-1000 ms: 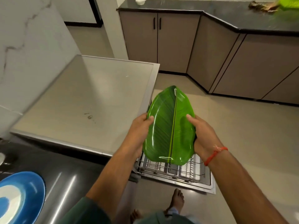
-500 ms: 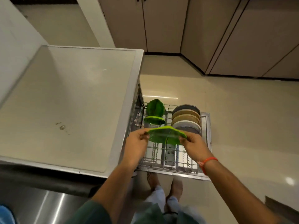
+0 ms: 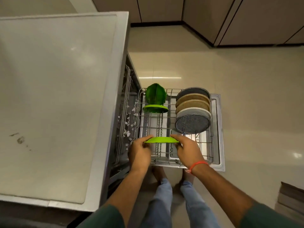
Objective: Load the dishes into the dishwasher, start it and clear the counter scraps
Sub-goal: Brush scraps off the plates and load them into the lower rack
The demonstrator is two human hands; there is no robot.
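Observation:
A green leaf-shaped plate [image 3: 161,140] shows edge-on over the near half of the pulled-out lower dishwasher rack [image 3: 212,145]. My left hand [image 3: 139,153] grips its left end and my right hand [image 3: 189,151] grips its right end. Two more green leaf plates [image 3: 155,100] stand in the rack's far left slots. A row of several round plates [image 3: 193,112], grey, tan and speckled, stands on edge along the right side.
The dishwasher's grey top [image 3: 57,96] fills the left. The open door [image 3: 221,129] lies flat under the rack over the tiled floor. Brown cabinets [image 3: 246,18] line the far wall. My legs and bare feet [image 3: 164,186] stand just before the door.
I have lowered the green plate from chest height, turned it on edge and brought it down to the near rack slots. My view tilted down over the rack.

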